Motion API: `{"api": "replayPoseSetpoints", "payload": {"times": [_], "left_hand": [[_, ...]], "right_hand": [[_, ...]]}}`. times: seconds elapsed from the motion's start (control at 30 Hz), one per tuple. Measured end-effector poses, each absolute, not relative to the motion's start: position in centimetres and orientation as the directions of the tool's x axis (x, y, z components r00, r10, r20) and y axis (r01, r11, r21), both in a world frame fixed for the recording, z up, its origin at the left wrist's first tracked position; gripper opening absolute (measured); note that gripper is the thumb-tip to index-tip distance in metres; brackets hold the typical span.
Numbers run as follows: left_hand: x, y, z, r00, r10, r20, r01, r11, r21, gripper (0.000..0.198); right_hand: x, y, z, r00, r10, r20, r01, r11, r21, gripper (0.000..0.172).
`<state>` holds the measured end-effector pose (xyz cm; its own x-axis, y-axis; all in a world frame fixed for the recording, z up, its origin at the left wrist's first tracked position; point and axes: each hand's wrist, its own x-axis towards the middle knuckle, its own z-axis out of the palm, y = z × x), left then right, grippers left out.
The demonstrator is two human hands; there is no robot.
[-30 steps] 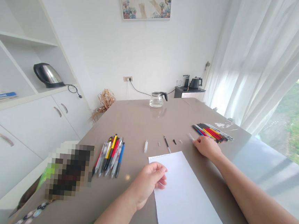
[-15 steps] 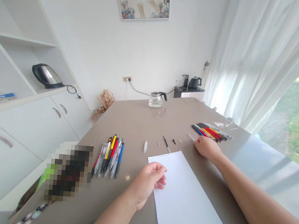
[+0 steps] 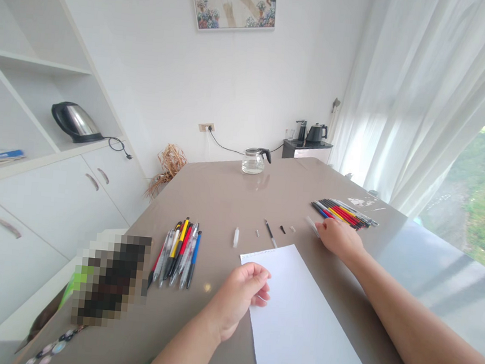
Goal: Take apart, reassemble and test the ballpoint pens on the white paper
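Pens (image 3: 179, 250) lie bunched at the left, and our left hand (image 3: 240, 301) rests half-curled, its grip empty, on the edge of the sheet (image 3: 305, 335). We judge the small parts (image 3: 271, 233) could scatter, or the clear barrel (image 3: 312, 224) roll off, if our right hand (image 3: 339, 238), whose grip on it we cannot tell, sweeps carelessly beside the refills (image 3: 344, 212).

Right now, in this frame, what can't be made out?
Head view: right hand covers one end of a clear tube; grip unclear.
Head view: left hand curls at the paper edge; its fingers hide any grip.
Head view: small parts on the table, too small to identify.
Head view: pixelated patch hides something at left.
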<state>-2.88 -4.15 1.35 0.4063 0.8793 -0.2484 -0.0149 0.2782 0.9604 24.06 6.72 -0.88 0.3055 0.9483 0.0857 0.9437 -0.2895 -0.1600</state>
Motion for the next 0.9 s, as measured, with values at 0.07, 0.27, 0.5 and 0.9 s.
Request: {"api": "replayPoseSetpoints", "payload": {"times": [0.07,0.27,0.5,0.9], "left_hand": [[-2.87,-4.16,1.28,0.41,0.879,-0.244,-0.019,0.275,0.961,0.022],[-2.95,-4.13,1.22,0.414,0.877,-0.242,-0.02,0.274,0.961,0.023],[-2.92,-4.13,1.25,0.413,0.878,-0.242,-0.025,0.276,0.961,0.024],[-2.96,-4.12,1.39,0.413,0.878,-0.243,-0.034,0.281,0.959,0.027]], "right_hand": [[24.04,6.64,-0.72,0.306,0.946,0.111,0.944,-0.287,-0.163,0.049],[24.29,6.68,-1.05,0.274,0.961,0.021,0.945,-0.266,-0.189,0.045],[24.65,7.01,-1.53,0.277,0.961,0.023,0.952,-0.271,-0.143,0.038],[24.12,6.55,-0.71,0.275,0.961,0.029,0.955,-0.269,-0.125,0.032]]}}
